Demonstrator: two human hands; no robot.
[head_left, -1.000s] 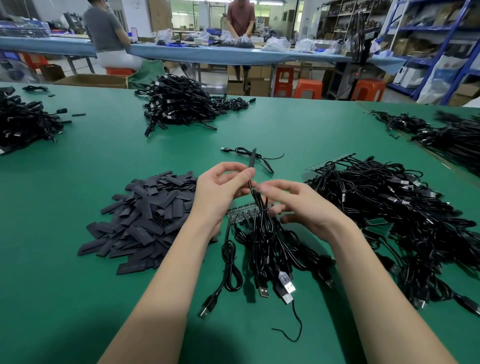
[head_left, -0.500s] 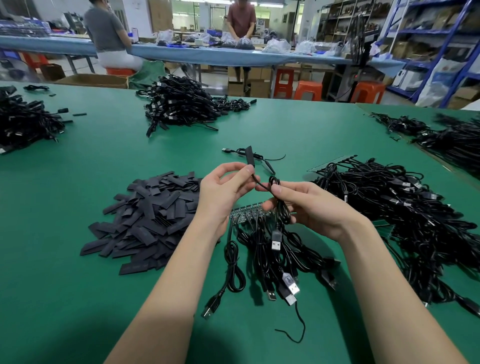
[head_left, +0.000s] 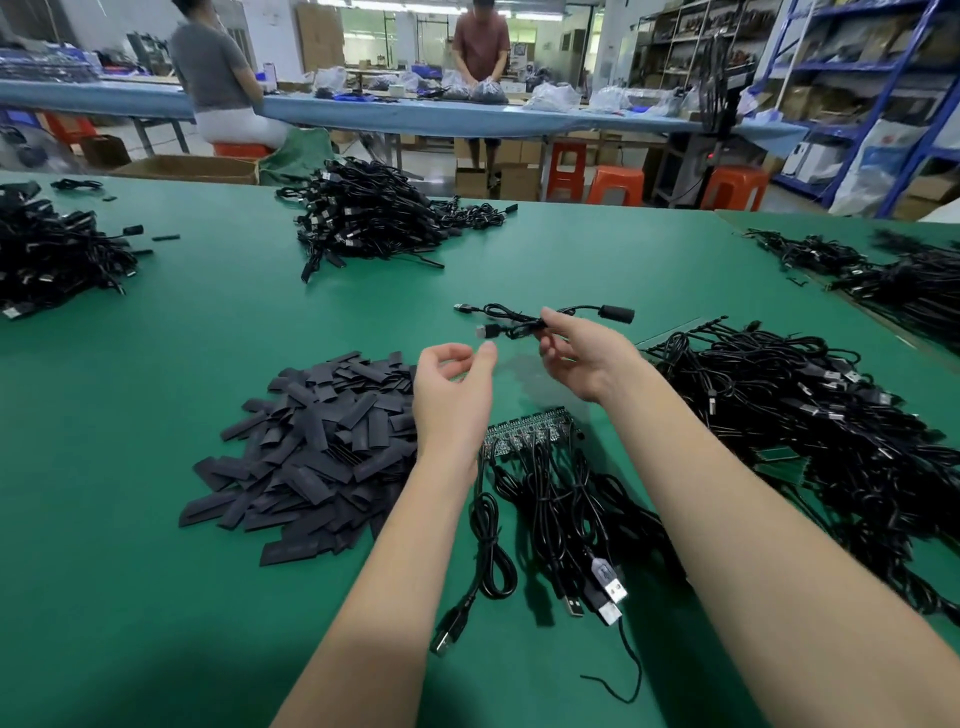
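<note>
My right hand (head_left: 584, 358) pinches a coiled black USB cable (head_left: 524, 325) above the green table (head_left: 156, 597); a black sleeve (head_left: 617, 314) sits on the cable's far end and its metal plug points left. My left hand (head_left: 452, 400) hovers just left of it, fingers loosely curled, holding nothing. Below the hands lies a strip of small green circuit boards (head_left: 524, 431) with several black cables (head_left: 561, 519) running from it toward me. A heap of flat black sleeves (head_left: 317, 447) lies left of my left hand.
A big tangle of black cables (head_left: 810, 431) lies to the right. More cable piles sit far centre (head_left: 363, 218), far left (head_left: 52, 260) and far right (head_left: 914, 280). Two people work at a blue table (head_left: 415, 117) beyond, with orange stools (head_left: 613, 184) beneath it.
My right hand has carried the sleeved cable up and away from me. My left hand has let go of the sleeve and drawn back.
</note>
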